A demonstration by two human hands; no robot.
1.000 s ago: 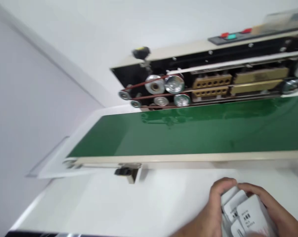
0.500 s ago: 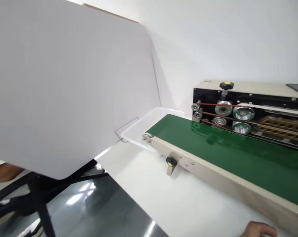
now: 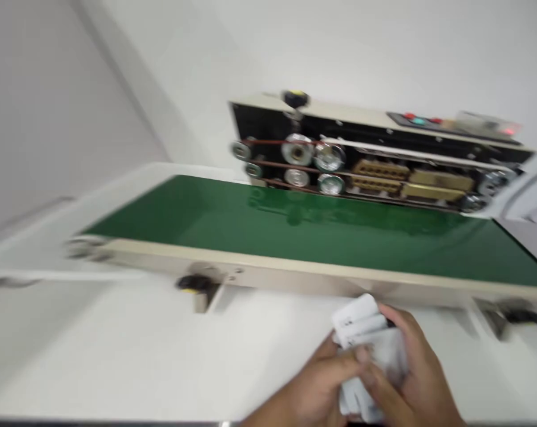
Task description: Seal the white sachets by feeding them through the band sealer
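Note:
A small stack of white flat packets (image 3: 361, 317) with faint dark print is held low, at the lower right of the view. My left hand (image 3: 315, 382) grips it from the left, its thumb lying across the front. From the right side my right hand (image 3: 422, 370) wraps round the same stack, its thumb pressed near the left thumb. The packets overlap like a loose fan; blur hides their print. Just beyond the hands is the front rail of a conveyor with a green belt (image 3: 232, 222).
Behind the belt stands a sealing machine (image 3: 268, 118) with pulleys, red cords and brass blocks. Black knobs (image 3: 194, 283) stick out from the conveyor's front. A clear plastic tray (image 3: 37, 252) lies under its left end, on the white table (image 3: 130, 350). A grey-white panel (image 3: 41, 107) rises at left.
The view has swung right, bringing more of the machine into sight. Only partial hands showed at the edges before; now both are together on the stack of packets.

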